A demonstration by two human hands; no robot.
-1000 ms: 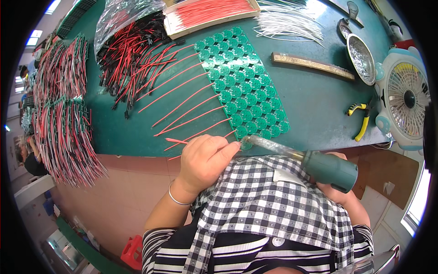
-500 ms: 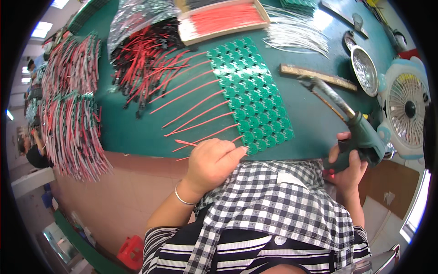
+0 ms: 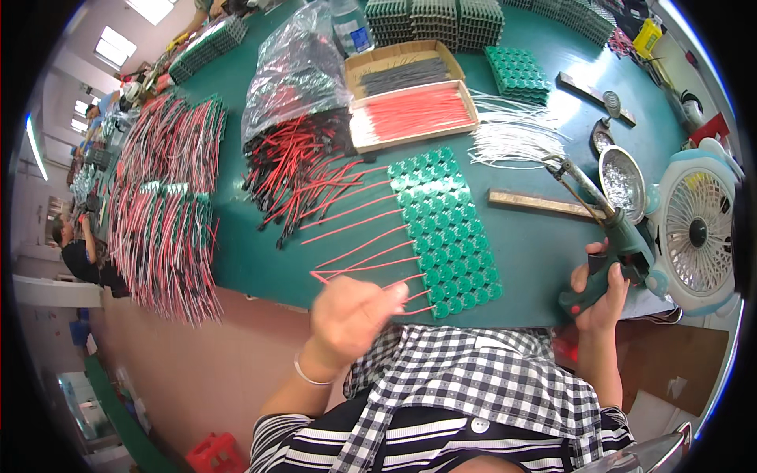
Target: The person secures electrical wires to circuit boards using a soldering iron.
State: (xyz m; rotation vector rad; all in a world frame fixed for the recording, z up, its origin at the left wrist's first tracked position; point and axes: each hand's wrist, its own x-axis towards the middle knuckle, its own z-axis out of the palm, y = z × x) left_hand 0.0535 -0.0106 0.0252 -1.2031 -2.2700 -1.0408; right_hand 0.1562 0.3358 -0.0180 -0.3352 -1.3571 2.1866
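Observation:
A panel of round green circuit boards (image 3: 451, 236) lies on the table in front of me. Red wires (image 3: 356, 226) run leftward from its left edge in a row. By the panel's near left corner is my left hand (image 3: 351, 315), closed, with the fingers curled and slightly blurred. It overlaps the nearest wires; whatever the fingertips hold is hidden. My right hand (image 3: 603, 299) grips the handle of a green soldering gun (image 3: 629, 246) to the right of the panel. The metal nozzle points up and left, apart from the boards.
Beyond the panel are a box of red wires (image 3: 414, 112), white wires (image 3: 516, 134) and a bag (image 3: 288, 75) above red-and-black leads (image 3: 292, 169). Wired boards (image 3: 162, 229) hang over the left edge. A wooden strip (image 3: 540, 202), metal dish (image 3: 621, 181) and fan (image 3: 698, 229) stand right.
The view has tilted up, so the table sits lower in the picture and more of its far side shows. My left hand has drawn left, off the panel's near corner.

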